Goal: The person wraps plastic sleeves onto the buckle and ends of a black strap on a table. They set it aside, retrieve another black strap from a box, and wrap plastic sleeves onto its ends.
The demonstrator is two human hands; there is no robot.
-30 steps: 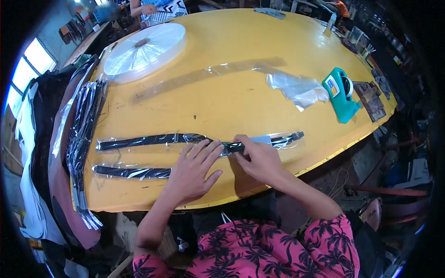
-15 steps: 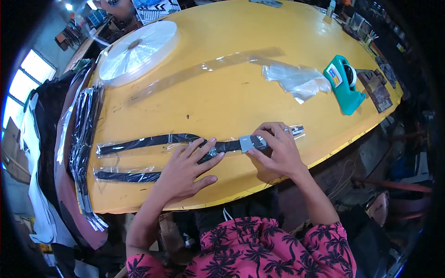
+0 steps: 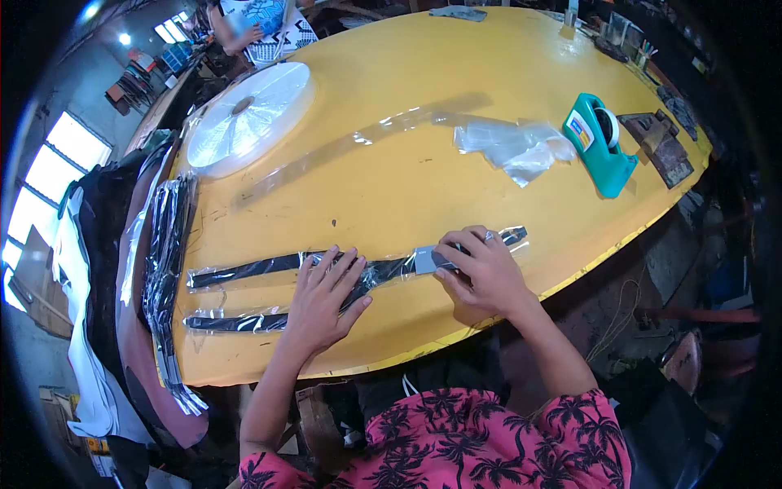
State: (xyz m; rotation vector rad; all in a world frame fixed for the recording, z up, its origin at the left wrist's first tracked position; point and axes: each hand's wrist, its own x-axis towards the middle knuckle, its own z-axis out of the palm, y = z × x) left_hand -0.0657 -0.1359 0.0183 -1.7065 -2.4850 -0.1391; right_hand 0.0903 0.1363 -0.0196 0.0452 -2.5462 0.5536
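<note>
From where I stand, the landmark is the teal tape dispenser on the yellow table. To the left of it and nearer to the person lies a long black strap in clear plastic film, which spreads at its left side into two black lengths. Whether this is one piece or two overlapping, I cannot tell.

The left hand is unclenched and lies flat, fingers spread across the two lengths, I think so that they do not slide. The right hand has its thumb and fingers curled around the strap, just beside a grey band; this grip probably gives control there. The strap's right tip comes out past this hand.

Crumpled clear film is just left of the dispenser, a brown slab just right. Farther left lie a flat transparent strip and, beyond it, a big clear roll.

The near table edge passes below both forearms, so the room toward the body is small. Between the strap and the dispenser, the flat surface leaves more space for moving.
</note>
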